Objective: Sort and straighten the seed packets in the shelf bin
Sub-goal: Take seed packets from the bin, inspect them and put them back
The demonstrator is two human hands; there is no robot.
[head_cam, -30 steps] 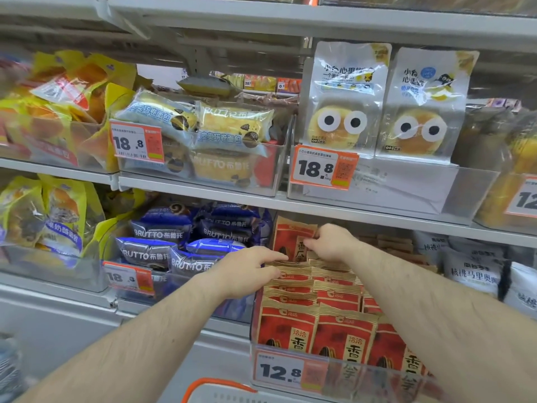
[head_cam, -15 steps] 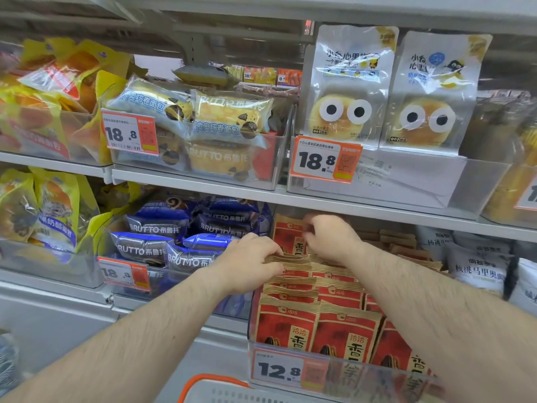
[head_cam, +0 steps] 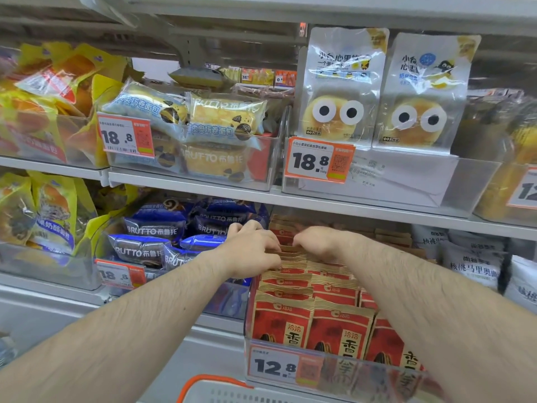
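Observation:
Red and tan seed packets [head_cam: 311, 324] stand in rows inside a clear shelf bin [head_cam: 363, 379] on the lower shelf, front packets upright with black seed pictures. My left hand [head_cam: 250, 251] rests on the tops of the back rows at the bin's left side, fingers curled over the packet edges. My right hand [head_cam: 319, 239] is just beside it, fingers bent down onto the tops of the rear packets. Both hands press on packet tops; the packets under them are hidden. A 12.8 price tag [head_cam: 274, 366] is fixed to the bin front.
Blue BRUTTO bread packs [head_cam: 154, 228] fill the bin to the left. White walnut-bread bags [head_cam: 470, 266] lie to the right. The upper shelf edge [head_cam: 319, 203] runs close above my hands. An orange-rimmed basket [head_cam: 215, 386] sits below.
My left hand moved up and right onto the rear packet tops. My right hand closed in toward it, so both hands now sit side by side at the back rows.

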